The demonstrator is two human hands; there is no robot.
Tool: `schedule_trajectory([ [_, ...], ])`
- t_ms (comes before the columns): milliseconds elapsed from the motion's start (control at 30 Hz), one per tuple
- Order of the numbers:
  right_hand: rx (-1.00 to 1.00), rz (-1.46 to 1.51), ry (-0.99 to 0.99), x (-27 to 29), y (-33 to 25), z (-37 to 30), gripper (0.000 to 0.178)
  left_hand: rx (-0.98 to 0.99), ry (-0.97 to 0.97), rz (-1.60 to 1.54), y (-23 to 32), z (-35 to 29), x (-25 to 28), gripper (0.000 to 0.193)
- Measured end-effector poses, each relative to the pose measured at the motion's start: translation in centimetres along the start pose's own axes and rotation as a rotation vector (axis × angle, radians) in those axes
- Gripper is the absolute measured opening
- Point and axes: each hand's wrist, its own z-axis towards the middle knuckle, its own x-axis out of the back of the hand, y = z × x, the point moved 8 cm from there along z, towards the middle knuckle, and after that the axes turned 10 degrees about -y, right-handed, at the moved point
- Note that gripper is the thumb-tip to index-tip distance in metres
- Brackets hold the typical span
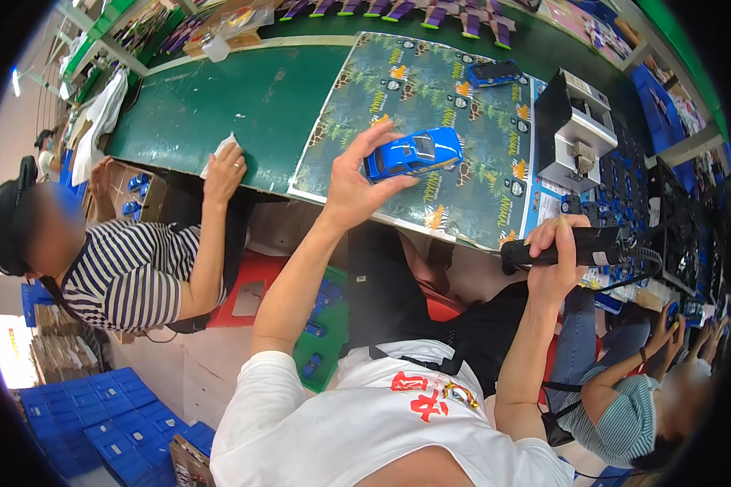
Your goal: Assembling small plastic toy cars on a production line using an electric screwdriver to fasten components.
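My left hand (357, 180) is closed around the rear of a blue toy car (418, 151), thumb on the near side and fingers on the far side. The car is held above a patterned sheet (345, 122) on the green table. At the table's front edge on the right, my right hand (556, 258) grips a black electric screwdriver (589, 247), lying roughly level with its cable at the right end. A second toy car (494, 74), dark blue and black, rests near the sheet's far right corner.
A white and black machine (578, 134) stands right of the sheet, beside rows of dark blue parts (625, 174). At left a co-worker's hand (226, 166) presses a white cloth on the green table (268, 89). Another person sits at right. A green bin (329, 325) holds blue cars.
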Motion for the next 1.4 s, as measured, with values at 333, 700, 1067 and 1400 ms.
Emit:
schedule_trajectory([
  [333,0.005,-0.075,-0.011,-1.6,0.8,0.7,0.011,0.008,0.105,0.096,1.9,-6.0,4.0,0.078],
  [700,-0.094,-0.006,-0.149,1.6,2.2,3.9,0.024,1.227,0.517,0.131,-25.7,-51.4,5.3,0.057],
  [1067,-0.163,-0.062,-0.129,1.7,2.0,4.3,0.023,1.862,0.146,0.27,-37.3,-62.9,-5.9,0.059],
  [1400,-0.165,-0.064,-0.097,1.2,1.5,3.3,0.021,1.472,0.003,0.263,-35.3,-63.2,-10.5,0.042],
])
